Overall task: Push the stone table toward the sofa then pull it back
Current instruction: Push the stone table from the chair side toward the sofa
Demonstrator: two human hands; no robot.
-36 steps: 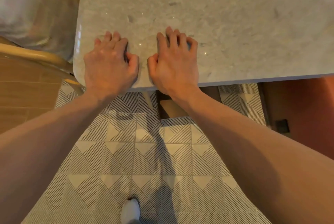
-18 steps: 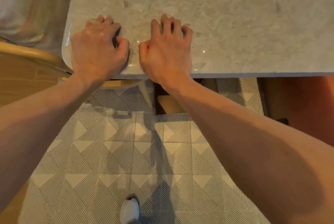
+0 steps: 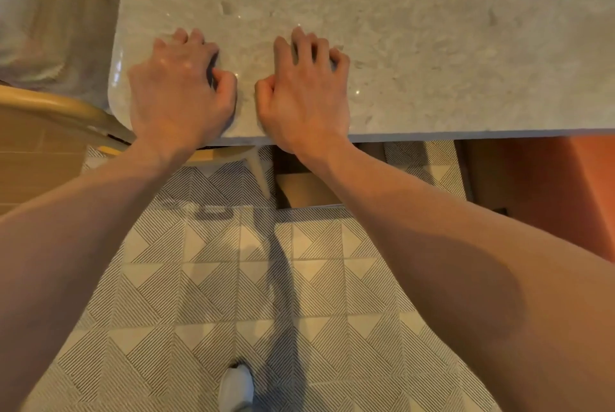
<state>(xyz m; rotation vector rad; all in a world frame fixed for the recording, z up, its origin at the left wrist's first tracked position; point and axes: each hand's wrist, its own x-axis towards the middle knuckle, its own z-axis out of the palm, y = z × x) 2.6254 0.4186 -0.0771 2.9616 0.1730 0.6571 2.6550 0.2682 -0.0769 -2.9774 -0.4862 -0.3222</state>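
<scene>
While I look down through the head camera, both of my hands lie palm-down on the stone table [image 3: 416, 45], close to its near edge and toward its rounded near-left corner. My left hand [image 3: 179, 89] sits nearest that corner, fingers curled so the tips press the pale speckled slab and the thumb tucks inward against the surface; it grips nothing, it only bears down on the top. My right hand [image 3: 304, 85] lies just beside it, apart from it by a narrow strip of bare stone, with its 4 fingers bent and spread a little and its thumb folded toward the left hand. Neither hand wraps around the edge; the heels of both rest right at the lip, and the wrists and bare forearms run back toward me over the floor. The slab fills the upper part of the view, with a bright window reflection at its far right. Left of it lies grey-white fabric [image 3: 50, 22], blurred, and a curved pale wooden rail [image 3: 66, 112] passes under the corner. Below the edge lies a rug [image 3: 233, 278] with a striped triangle pattern, wood flooring [image 3: 30, 162] to its left, an orange surface [image 3: 565, 185] at the right, and 1 white-toed foot [image 3: 236, 388] at the bottom.
</scene>
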